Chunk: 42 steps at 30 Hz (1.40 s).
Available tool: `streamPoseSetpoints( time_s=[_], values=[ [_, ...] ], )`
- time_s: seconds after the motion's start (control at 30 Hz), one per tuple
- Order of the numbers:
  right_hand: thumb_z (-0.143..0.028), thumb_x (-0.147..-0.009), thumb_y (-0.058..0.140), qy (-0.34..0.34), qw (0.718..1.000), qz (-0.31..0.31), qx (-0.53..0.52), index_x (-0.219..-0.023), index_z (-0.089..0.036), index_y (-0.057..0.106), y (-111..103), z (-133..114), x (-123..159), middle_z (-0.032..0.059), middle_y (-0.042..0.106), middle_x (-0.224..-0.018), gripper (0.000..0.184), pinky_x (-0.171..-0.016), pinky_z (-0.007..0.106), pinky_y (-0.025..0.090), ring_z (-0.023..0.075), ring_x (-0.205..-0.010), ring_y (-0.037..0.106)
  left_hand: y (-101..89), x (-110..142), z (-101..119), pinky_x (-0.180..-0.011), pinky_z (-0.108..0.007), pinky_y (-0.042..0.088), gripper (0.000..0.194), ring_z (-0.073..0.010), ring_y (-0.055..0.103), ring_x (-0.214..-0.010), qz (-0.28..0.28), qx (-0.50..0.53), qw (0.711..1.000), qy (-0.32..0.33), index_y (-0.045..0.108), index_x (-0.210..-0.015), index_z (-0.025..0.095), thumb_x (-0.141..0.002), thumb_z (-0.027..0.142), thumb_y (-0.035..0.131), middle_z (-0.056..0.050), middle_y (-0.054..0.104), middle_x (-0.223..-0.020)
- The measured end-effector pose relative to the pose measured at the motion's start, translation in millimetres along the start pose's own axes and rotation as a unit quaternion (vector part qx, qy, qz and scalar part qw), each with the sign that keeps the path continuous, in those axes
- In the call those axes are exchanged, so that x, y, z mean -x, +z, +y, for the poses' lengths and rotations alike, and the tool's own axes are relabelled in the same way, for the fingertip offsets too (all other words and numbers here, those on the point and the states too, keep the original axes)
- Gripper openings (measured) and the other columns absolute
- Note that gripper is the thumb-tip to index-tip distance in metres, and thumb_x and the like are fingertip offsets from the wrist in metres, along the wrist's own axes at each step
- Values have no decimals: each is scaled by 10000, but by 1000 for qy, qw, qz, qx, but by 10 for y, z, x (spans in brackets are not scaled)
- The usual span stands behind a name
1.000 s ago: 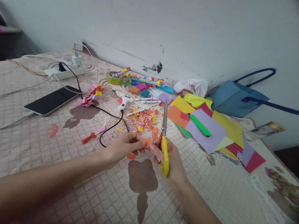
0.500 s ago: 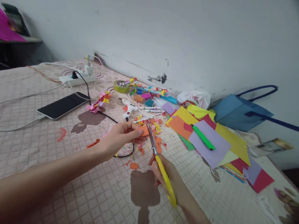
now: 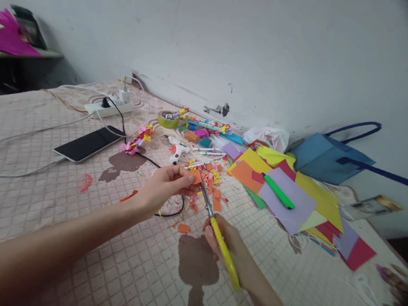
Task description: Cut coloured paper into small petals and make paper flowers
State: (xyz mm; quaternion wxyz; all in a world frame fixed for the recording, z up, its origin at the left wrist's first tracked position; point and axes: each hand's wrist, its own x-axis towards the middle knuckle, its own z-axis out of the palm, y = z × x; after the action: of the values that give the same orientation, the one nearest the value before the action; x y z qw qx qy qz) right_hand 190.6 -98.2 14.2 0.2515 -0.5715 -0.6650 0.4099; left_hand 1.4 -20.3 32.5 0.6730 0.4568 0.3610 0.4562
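Between the thumb and fingers of my left hand (image 3: 168, 186) is a small piece of orange paper (image 3: 195, 176). My right hand (image 3: 228, 238) is closed round the yellow handles of a pair of scissors (image 3: 224, 251). The scissors' metal blades point up and away, and their tips meet the right edge of the orange paper. Below and behind the blades lie scattered paper scraps (image 3: 213, 175) in yellow, pink and orange. One loose orange scrap (image 3: 183, 228) rests on the patterned tablecloth (image 3: 126, 260) nearer to me.
A white glue gun (image 3: 178, 150) lies beyond my left hand, its black cord running underneath. Coloured paper sheets (image 3: 307, 200) with a green cutter (image 3: 278, 192) spread at right, before a blue bag (image 3: 332, 157). A phone (image 3: 88, 144) and power strip (image 3: 109, 109) lie at left.
The scissor blades look closer together and sit against the orange paper's edge. Both hands keep nearly the same place, and the whole view has shifted slightly.
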Motion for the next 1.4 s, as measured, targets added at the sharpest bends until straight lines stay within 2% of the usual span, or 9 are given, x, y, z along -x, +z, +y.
streamPoseSetpoints(
  time_s=[1.0,1.4],
  values=[
    [-614,-838,392,5,1000,-7,20,-741,-198,427,-1,-41,-2,-23,415,-638,428,-455,232,341,117,-543,412,16,2,-14,-697,-205,511,201,-86,641,-701,-2,27,1000,0,558,-731,139,-748,273,708,1,678,-742],
    [-626,-819,428,11,1000,-10,-4,-727,-207,419,1,-37,-10,-33,385,-629,429,-438,222,327,108,-529,381,-1,-11,-23,-737,-246,524,217,-99,643,-711,-8,21,1000,6,558,-744,140,-745,296,709,-8,678,-765]
  ],
)
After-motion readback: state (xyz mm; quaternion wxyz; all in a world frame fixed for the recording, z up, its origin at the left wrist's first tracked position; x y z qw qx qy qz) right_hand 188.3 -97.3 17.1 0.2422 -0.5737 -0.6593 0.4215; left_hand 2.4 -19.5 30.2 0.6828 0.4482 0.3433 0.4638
